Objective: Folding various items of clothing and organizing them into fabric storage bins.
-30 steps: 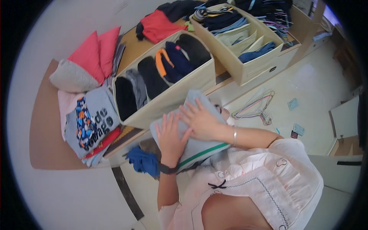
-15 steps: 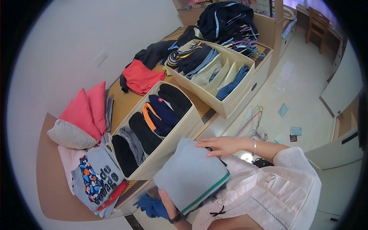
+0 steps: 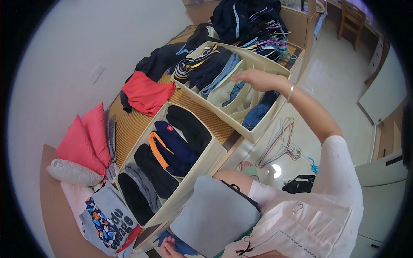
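A folded grey garment with a dark edge rests on my lap. My left hand, fingers loosely curled and apart, is beside its lower left edge, close to blue cloth. Stretched out over the far cream storage box is my right hand, open and holding nothing. Striped and dark clothes fill that box's left part; folded jeans stand in its right end. Directly ahead of my lap, the near cream box holds dark folded clothes and a navy garment with orange trim.
Both boxes stand on a woven mat. A red garment, pink pillows and a printed grey shirt lie left. Hangers with dark clothes are piled behind. Loose hangers and a black bag lie on the floor.
My right hand has left the grey garment and reached up over the far box. The garment has gone lower onto my lap, and my left hand has come out from beneath it.
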Demonstrator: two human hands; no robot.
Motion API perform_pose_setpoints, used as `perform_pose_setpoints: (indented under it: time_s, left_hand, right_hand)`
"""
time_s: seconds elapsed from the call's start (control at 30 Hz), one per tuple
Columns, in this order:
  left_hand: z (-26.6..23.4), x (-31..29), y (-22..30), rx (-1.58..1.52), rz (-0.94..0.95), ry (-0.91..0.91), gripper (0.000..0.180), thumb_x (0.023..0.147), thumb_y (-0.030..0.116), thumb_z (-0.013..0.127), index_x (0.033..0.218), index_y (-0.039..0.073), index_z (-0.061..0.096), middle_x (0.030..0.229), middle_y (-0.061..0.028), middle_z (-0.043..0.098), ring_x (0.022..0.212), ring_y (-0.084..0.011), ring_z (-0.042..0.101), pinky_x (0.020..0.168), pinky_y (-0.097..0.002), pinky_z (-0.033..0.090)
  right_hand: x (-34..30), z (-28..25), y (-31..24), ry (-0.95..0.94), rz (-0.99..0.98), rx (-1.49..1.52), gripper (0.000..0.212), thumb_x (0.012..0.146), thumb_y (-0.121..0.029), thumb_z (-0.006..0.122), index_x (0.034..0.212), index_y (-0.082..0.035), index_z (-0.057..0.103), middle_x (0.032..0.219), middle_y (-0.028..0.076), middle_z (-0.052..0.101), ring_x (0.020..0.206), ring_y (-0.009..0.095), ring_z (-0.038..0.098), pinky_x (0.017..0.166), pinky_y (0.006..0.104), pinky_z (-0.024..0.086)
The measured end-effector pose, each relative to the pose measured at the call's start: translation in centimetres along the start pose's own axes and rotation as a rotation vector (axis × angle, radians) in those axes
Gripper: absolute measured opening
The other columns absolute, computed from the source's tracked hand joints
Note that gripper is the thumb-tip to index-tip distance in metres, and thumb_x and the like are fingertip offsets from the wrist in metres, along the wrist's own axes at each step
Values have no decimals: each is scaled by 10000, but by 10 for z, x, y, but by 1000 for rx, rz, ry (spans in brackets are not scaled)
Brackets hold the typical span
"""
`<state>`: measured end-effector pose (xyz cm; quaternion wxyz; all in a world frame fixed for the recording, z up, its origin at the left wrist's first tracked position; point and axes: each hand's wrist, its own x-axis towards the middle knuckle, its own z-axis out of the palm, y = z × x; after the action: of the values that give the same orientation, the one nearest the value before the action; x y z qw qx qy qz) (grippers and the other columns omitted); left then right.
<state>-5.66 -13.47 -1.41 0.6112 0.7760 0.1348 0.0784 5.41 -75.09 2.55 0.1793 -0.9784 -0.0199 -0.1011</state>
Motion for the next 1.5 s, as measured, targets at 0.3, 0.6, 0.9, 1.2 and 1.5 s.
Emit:
perform_pose_setpoints:
  time_s: [0.3,0.6,0.9,1.2,1.5]
  left_hand:
    - [37,1,37,206,56,60,244,942,171,494,981,-45,601,1008,-128,616,885,-188,555,797,-309,442]
    - [34,20,15,214,216,41,213,924,170,536,978,-17,621,971,-106,636,899,-174,551,820,-316,443]
    - [36,14,25,272,110,51,240,926,209,534,1000,-5,616,976,-85,632,919,-189,545,851,-317,418]
    - [35,4,37,483,24,53,429,945,368,476,1073,-28,582,1126,-178,501,1026,-287,491,916,-379,361]
    - [32,5,43,610,92,23,445,952,378,448,1046,-34,586,1003,-201,552,952,-308,518,849,-383,394]
  right_hand:
    - [50,-8,5,-614,158,-52,337,709,-4,553,1035,-18,637,1006,161,646,950,327,592,861,385,456]
    - [87,19,43,-6,-225,-560,290,728,-82,600,1015,-56,563,982,87,528,975,268,548,786,380,456]
    - [88,34,29,23,-379,-544,371,706,-70,603,1067,-87,517,974,71,566,930,252,562,789,361,431]
    - [73,30,22,-529,47,-438,186,667,-209,633,747,-54,698,774,135,648,796,330,616,743,420,466]
    - [90,23,5,-13,36,-195,618,587,-62,776,1127,-80,476,1070,101,480,925,302,553,773,383,451]
